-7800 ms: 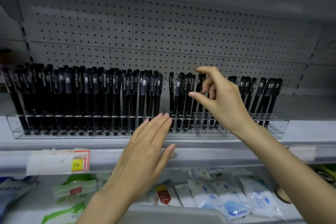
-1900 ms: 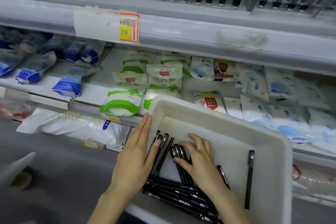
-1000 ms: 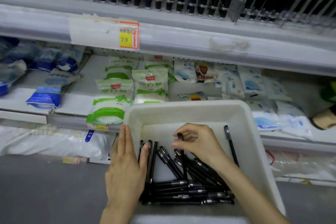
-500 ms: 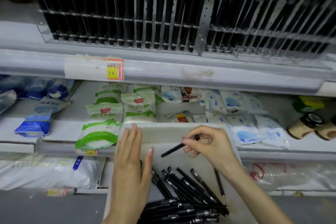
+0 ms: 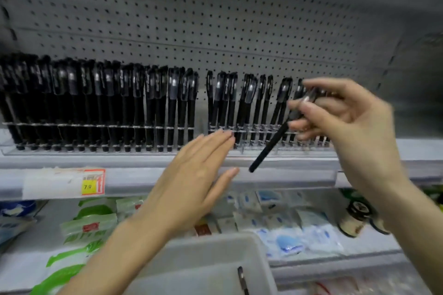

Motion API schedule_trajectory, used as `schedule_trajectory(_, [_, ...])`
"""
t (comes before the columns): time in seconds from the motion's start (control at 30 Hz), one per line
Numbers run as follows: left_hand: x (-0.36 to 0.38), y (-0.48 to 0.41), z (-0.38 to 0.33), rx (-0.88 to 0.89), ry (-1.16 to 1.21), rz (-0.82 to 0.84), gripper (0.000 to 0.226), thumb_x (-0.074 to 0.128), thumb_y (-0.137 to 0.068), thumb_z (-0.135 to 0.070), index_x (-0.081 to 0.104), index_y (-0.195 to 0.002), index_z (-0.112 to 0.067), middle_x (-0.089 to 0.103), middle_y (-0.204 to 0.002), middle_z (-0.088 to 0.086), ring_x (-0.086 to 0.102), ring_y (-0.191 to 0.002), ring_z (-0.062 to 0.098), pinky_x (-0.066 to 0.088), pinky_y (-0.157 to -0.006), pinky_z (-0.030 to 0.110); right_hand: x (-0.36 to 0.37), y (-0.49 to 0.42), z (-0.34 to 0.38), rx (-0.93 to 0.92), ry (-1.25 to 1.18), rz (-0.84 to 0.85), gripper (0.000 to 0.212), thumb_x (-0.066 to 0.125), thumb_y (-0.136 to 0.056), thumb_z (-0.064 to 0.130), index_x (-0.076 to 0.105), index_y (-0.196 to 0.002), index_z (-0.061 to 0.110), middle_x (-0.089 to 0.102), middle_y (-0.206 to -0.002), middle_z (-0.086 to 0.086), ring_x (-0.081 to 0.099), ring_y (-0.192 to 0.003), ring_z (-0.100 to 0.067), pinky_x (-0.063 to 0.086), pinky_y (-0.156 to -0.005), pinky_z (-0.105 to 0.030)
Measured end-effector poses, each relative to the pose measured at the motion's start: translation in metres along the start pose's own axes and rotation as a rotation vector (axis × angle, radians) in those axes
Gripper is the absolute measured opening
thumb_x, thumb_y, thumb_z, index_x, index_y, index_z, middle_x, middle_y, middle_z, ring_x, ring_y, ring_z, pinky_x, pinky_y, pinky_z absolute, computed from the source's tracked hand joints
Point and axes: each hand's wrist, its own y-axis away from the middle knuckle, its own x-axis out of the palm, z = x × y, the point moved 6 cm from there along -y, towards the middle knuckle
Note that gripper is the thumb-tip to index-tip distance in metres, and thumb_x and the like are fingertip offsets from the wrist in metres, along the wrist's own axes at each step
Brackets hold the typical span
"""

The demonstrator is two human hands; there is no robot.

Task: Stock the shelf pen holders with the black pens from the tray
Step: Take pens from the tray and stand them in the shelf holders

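Lifted from tray (image 5: 211, 254) to shelf height since half a second ago, black pen (image 5: 275, 136) hangs slanted before pen holders (image 5: 263, 132), pinched at cap end by right hand (image 5: 345, 117); left hand (image 5: 191, 179) flat, empty; light, rigid, slick-barrelled, probably best held near cap

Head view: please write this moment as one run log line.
right hand: holds black pen, tilted, before right pen holder | left hand: open, empty, near holder | tray: one pen visible
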Motion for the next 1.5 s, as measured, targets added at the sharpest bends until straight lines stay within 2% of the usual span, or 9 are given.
schedule_trajectory(0.1, [0.013,-0.017,0.006,0.073,-0.164,0.074,0.055,0.026,-0.1,-0.045,0.047,-0.14,-0.014,0.047,-0.144,0.003,0.042,-0.133,0.014,0.025,-0.115,0.034,-0.014,-0.033,0.016,-0.144,0.088,-0.104,0.039,0.069,-0.082,0.013,0.051,-0.115,0.022,0.073,-0.083,-0.01,0.071,-0.069,-0.018,0.055,-0.056,-0.024])
schedule_trajectory(0.23, [0.026,-0.025,0.01,0.099,-0.215,0.092,0.055,0.026,-0.1,-0.047,0.044,-0.142,-0.015,0.046,-0.145,0.0,0.041,-0.134,0.012,0.023,-0.115,0.033,-0.016,-0.064,0.007,-0.196,0.102,-0.179,0.027,0.065,-0.088,0.007,0.051,-0.107,0.021,0.071,-0.079,-0.009,0.07,-0.066,-0.017,0.053,-0.053,-0.024])
schedule_trajectory(0.33, [0.03,-0.025,0.01,0.09,-0.217,0.073,0.055,0.02,-0.102,-0.047,0.047,-0.139,-0.015,0.05,-0.141,0.0,0.047,-0.129,0.013,0.037,-0.109,0.037,-0.009,-0.075,-0.006,-0.192,0.07,-0.192,0.023,0.065,-0.088,0.006,0.053,-0.105,0.014,0.07,-0.075,-0.009,0.07,-0.063,-0.018,0.052,-0.051,-0.023])
schedule_trajectory(0.87, [0.026,-0.031,0.014,0.083,-0.073,0.038,0.051,0.024,-0.103,-0.047,0.05,-0.136,-0.018,0.054,-0.136,-0.005,0.042,-0.128,0.006,0.029,-0.107,0.032,0.015,-0.09,-0.032,-0.186,0.222,-0.035,0.022,0.068,-0.087,0.014,0.05,-0.101,0.014,0.067,-0.074,-0.004,0.068,-0.059,-0.014,0.055,-0.053,-0.028])
schedule_trajectory(0.97, [0.026,-0.031,0.014,0.065,-0.087,0.044,0.051,0.025,-0.102,-0.048,0.05,-0.136,-0.019,0.054,-0.136,-0.006,0.04,-0.127,0.004,0.024,-0.11,0.029,0.024,-0.09,-0.037,-0.165,0.297,0.05,0.022,0.069,-0.086,0.016,0.051,-0.099,0.017,0.066,-0.075,-0.002,0.067,-0.056,-0.012,0.054,-0.052,-0.024])
schedule_trajectory(1.07, [0.025,-0.031,0.013,0.054,-0.065,0.034,0.053,0.022,-0.103,-0.048,0.052,-0.135,-0.018,0.055,-0.135,-0.005,0.045,-0.126,0.006,0.03,-0.109,0.03,0.03,-0.083,-0.046,-0.183,0.421,0.09,0.019,0.069,-0.086,0.023,0.054,-0.097,0.02,0.064,-0.083,0.004,0.066,-0.057,-0.007,0.054,-0.059,-0.021])
schedule_trajectory(1.17, [0.025,-0.032,0.014,0.048,-0.078,0.037,0.055,0.02,-0.103,-0.049,0.053,-0.134,-0.019,0.056,-0.134,-0.006,0.049,-0.124,0.007,0.037,-0.108,0.033,0.034,-0.077,-0.051,-0.246,0.565,0.124,0.019,0.067,-0.087,0.028,0.056,-0.1,0.019,0.063,-0.086,0.007,0.066,-0.061,-0.007,0.055,-0.068,-0.027])
schedule_trajectory(1.27, [0.024,-0.032,0.014,0.052,-0.086,0.047,0.056,0.019,-0.103,-0.049,0.055,-0.134,-0.019,0.057,-0.134,-0.006,0.049,-0.123,0.007,0.034,-0.11,0.03,0.036,-0.076,-0.051,-0.288,0.62,0.131,0.02,0.066,-0.088,0.031,0.056,-0.102,0.021,0.062,-0.086,0.006,0.064,-0.062,-0.013,0.054,-0.068,-0.036])
schedule_trajectory(1.5, [0.024,-0.032,0.014,0.084,-0.145,0.092,0.055,0.023,-0.102,-0.047,0.053,-0.135,-0.016,0.056,-0.136,-0.002,0.05,-0.126,0.009,0.03,-0.112,0.029,0.039,-0.077,-0.046,-0.31,0.685,0.153,0.023,0.063,-0.088,0.036,0.053,-0.104,0.025,0.059,-0.086,0.009,0.062,-0.062,-0.014,0.053,-0.069,-0.036])
